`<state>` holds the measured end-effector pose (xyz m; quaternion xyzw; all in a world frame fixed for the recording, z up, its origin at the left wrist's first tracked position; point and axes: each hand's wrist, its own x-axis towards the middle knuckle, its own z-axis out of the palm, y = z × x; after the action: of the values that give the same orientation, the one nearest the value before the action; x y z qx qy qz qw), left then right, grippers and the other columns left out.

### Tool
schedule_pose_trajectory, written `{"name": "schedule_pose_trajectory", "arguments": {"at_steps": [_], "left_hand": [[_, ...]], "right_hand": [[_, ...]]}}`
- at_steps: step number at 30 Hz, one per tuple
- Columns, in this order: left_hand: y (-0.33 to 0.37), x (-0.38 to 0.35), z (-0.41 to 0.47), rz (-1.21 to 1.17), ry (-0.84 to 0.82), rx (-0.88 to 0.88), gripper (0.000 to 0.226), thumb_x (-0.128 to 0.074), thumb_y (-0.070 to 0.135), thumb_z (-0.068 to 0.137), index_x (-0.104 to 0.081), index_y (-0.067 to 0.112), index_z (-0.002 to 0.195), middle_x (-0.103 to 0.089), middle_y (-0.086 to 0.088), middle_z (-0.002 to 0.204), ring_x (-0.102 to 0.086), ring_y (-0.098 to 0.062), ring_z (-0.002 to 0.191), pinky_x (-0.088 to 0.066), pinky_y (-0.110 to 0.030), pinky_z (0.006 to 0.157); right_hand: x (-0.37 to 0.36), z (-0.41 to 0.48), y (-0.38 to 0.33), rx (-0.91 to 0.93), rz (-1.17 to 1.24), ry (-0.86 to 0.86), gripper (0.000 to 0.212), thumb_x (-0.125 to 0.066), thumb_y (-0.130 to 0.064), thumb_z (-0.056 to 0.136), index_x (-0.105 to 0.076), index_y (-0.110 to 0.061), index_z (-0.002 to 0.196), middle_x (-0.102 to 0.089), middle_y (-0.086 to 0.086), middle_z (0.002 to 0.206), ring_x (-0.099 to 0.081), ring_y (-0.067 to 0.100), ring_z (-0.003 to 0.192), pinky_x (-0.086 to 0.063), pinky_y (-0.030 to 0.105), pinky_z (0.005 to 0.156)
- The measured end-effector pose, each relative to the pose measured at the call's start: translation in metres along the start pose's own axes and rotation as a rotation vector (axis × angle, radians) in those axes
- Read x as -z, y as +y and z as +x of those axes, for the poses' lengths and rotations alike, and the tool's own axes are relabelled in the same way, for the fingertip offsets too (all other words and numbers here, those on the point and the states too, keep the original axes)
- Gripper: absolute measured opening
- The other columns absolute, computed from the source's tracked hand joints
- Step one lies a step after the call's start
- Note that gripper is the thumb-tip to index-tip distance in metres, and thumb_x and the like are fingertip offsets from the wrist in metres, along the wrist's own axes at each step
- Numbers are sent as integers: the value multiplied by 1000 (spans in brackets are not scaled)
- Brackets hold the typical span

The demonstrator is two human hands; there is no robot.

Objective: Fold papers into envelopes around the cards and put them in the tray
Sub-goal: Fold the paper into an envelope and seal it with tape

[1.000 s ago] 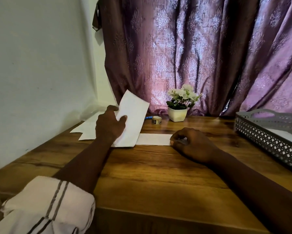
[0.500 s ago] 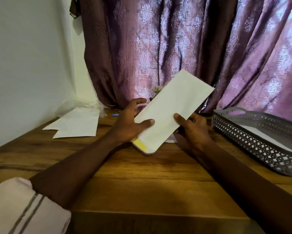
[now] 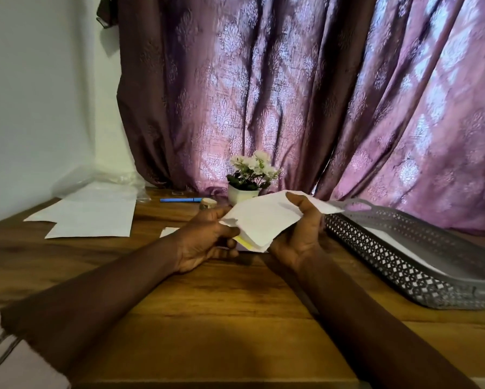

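Above the wooden table, I held the folded paper between both hands. My left hand pinched its near left end, where a yellow card edge peeked out, and my right hand curled around the right side, thumb on top. Just right sat the grey tray, something white inside. Spare sheets lay far left, a potted flower behind.
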<state>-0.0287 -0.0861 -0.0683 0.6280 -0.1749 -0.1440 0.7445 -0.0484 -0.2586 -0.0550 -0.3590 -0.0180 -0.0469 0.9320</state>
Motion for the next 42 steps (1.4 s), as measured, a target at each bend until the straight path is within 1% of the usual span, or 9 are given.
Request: {"name": "schedule_pose_trajectory", "arguments": {"at_steps": [7, 9, 14, 21, 24, 28, 34, 38, 42], "left_hand": [[-11, 15, 15, 994, 574, -637, 53, -88, 46, 72, -58, 29, 113, -54, 3, 115, -57, -18, 104, -54, -39, 81], [-7, 18, 12, 1124, 606, -797, 36, -87, 40, 73, -62, 29, 96, -53, 4, 103, -54, -18, 98, -52, -40, 78], [-2, 8, 2, 1092, 379, -1030, 23, -64, 41, 93, -73, 20, 98, -66, 7, 95, -59, -12, 92, -51, -41, 78], [-3, 6, -5, 1566, 151, -1009, 79, -59, 66, 89, -52, 12, 147, -56, -9, 149, -49, -25, 139, -38, -44, 116], [-4, 5, -1, 1650, 147, -1048, 55, -75, 28, 83, -62, 5, 131, -67, -17, 131, -62, -33, 122, -51, -44, 104], [-12, 5, -6, 1558, 93, -1016, 58, -88, 13, 67, -63, 8, 119, -75, -15, 99, -73, -33, 83, -60, -37, 66], [-18, -8, -10, 1439, -22, -889, 70, -61, 46, 97, -36, 19, 157, -44, -7, 157, -39, -21, 144, -33, -29, 117], [-18, -17, -16, 1283, -172, -747, 88, -61, 58, 94, 0, 46, 155, -12, 27, 160, -7, 11, 146, -3, -3, 116], [-19, -16, -18, 1276, -200, -675, 99, -62, 68, 88, 4, 44, 159, -4, 26, 165, -5, 7, 152, -4, -6, 116]], "right_hand": [[-9, 28, 13, 30, 14, 70, 27, -48, -17, 71, -54, -5, 94, -63, 16, 92, -61, 32, 87, -53, 39, 87], [-9, 29, 16, 8, 69, 70, 39, -48, -17, 63, -56, -4, 99, -63, 21, 107, -60, 37, 97, -52, 44, 97], [-5, 21, 11, -67, 72, 44, 67, -37, -13, 62, -57, 14, 120, -65, 30, 111, -61, 42, 91, -62, 44, 67], [4, 18, -1, -149, 36, -109, 90, -45, -16, 58, -48, 5, 146, -47, 25, 151, -48, 39, 133, -31, 55, 120], [8, 16, -1, -152, -35, -166, 106, -67, -16, 46, -46, 3, 149, -48, 25, 151, -51, 39, 126, -32, 51, 118], [4, 16, -7, -125, -5, -151, 49, -63, -41, 84, -65, -1, 114, -67, 18, 100, -62, 35, 100, -41, 46, 112], [2, 11, -1, -69, 18, -114, 26, -62, -33, 86, -67, -7, 89, -67, 10, 79, -67, 27, 78, -53, 38, 85], [2, 9, 12, -136, -64, -99, 33, -63, -25, 76, -56, -8, 105, -62, 12, 84, -62, 27, 80, -53, 39, 84], [5, 15, 13, -147, -93, -107, 49, -68, -31, 73, -56, -7, 114, -63, 14, 92, -63, 29, 85, -53, 40, 85]]}}
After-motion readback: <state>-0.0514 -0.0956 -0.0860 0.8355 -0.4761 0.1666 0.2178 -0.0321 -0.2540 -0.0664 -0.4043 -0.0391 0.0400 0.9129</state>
